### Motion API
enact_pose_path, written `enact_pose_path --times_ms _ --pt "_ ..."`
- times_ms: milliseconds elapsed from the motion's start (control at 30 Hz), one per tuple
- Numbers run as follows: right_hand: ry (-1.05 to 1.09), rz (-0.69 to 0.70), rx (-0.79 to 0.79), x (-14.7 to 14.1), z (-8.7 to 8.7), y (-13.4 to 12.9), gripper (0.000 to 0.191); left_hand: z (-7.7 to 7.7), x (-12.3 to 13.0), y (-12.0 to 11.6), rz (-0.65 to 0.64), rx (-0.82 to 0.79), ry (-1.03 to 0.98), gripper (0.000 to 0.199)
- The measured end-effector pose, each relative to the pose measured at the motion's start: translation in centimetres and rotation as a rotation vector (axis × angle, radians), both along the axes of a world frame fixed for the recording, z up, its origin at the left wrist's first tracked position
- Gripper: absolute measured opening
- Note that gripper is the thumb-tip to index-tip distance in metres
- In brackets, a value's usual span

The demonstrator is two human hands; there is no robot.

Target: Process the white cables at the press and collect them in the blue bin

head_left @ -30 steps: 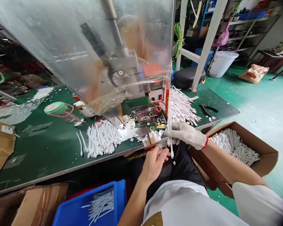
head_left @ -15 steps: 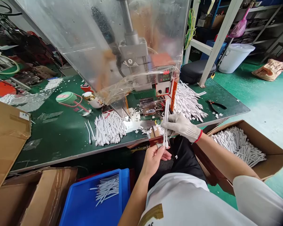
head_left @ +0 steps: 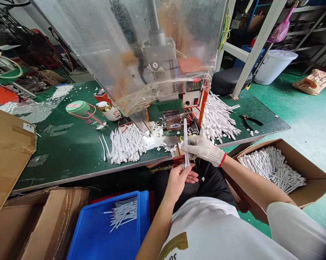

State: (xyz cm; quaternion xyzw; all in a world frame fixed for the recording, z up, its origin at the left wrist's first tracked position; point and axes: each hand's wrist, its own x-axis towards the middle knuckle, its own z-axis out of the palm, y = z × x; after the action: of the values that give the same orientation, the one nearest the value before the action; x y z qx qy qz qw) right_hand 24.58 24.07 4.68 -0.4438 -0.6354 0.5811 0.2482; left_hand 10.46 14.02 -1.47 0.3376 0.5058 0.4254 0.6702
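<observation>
Workshop w/ green floor, steel shelving far off at 1 o'clock. Green-topped desk (head_left: 70, 173) spans 9 to 3 o'clock; at 12 o'clock sits a press machine (head_left: 159, 54) behind a clear plastic shield (head_left: 84, 47), w/ a digital controller (head_left: 194, 85) lit red.

R hand (head_left: 203, 150), in a white knit glove w/ red cuff, has fingers closed on a white plastic strip (head_left: 185, 133), held upright just above lap. L hand (head_left: 177, 182) is bare: thumb and forefinger together on a small metal piece (head_left: 182, 166), other fingers loosely apart below it. Hands nearly touching, approx 12 o'clock from chest.

Judged: a pinch set low on the strip, close to L hand, gives the steadiest hold and limits wag at the strip's free top end. Firm, even finger pressure on the metal piece helps, as it is small and easy to drop.

Nearby: white strip piles (head_left: 127, 145) at 11 o'clock and (head_left: 219, 121) at 1 o'clock, long-nose pliers (head_left: 251, 121) at 2, cardboard box (head_left: 311, 173) of strips at 3, blue plastic crate (head_left: 119, 199) at 7.

Hidden: metal piece mostly behind fingers, shape unclear. Can't tell if strip end touches it, or if strip is single or doubled.
</observation>
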Motion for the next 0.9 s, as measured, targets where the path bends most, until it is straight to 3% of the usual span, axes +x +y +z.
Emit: enact_pose_path --times_ms 167,333,667,900 --pt "0.185 -0.009 -0.247 -0.5 -2.3 1.8 0.030 0.1 -0.3 0.4 0.017 -0.008 -0.043 0.051" --pt "0.335 0.000 -0.451 -1.9 -4.7 4.3 0.027 0.4 -0.1 1.0 0.105 0.006 -0.066 0.049" --pt "0.394 -0.121 -0.520 -3.5 -7.1 5.5 0.023 0.3 0.0 1.8 0.047 -0.043 -0.006 0.058" --pt "0.353 -0.146 -0.480 -3.7 -7.3 5.8 0.025 0.8 0.0 1.7 0.051 -0.040 -0.006 0.057"
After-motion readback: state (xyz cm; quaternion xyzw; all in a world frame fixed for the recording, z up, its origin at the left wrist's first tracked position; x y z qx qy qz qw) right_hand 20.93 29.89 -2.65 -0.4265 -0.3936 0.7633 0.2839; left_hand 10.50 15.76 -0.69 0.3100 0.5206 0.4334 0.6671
